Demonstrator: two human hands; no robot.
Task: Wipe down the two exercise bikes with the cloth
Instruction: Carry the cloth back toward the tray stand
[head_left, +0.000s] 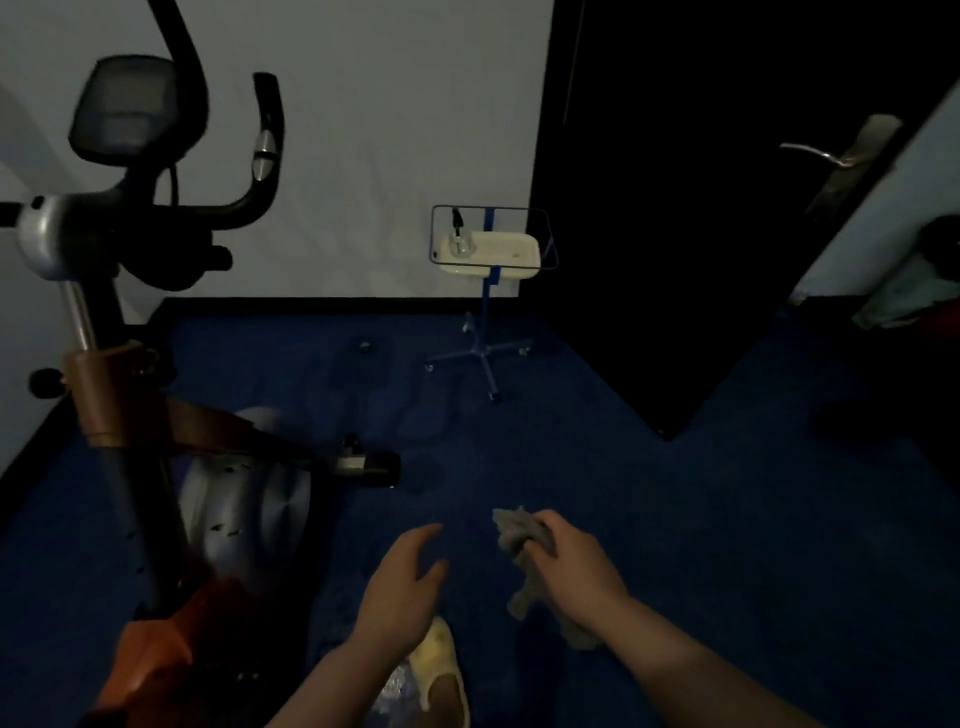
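One exercise bike (130, 374) fills the left side: black handlebars and a console up top, a silver post, a brown frame and a silver flywheel cover low down. Only this one bike is in view. My right hand (566, 566) grips a crumpled grey cloth (519, 540), which hangs down from the fist over the blue carpet. My left hand (405, 587) hovers beside it with relaxed fingers, holding nothing. Both hands are to the right of the bike and touch no part of it.
A small blue wheeled stand (488, 291) with a white tray stands by the back wall. A dark open doorway (675, 234) and a door with a metal handle (826, 153) lie to the right. My foot in a yellow slipper (441, 670) shows at the bottom.
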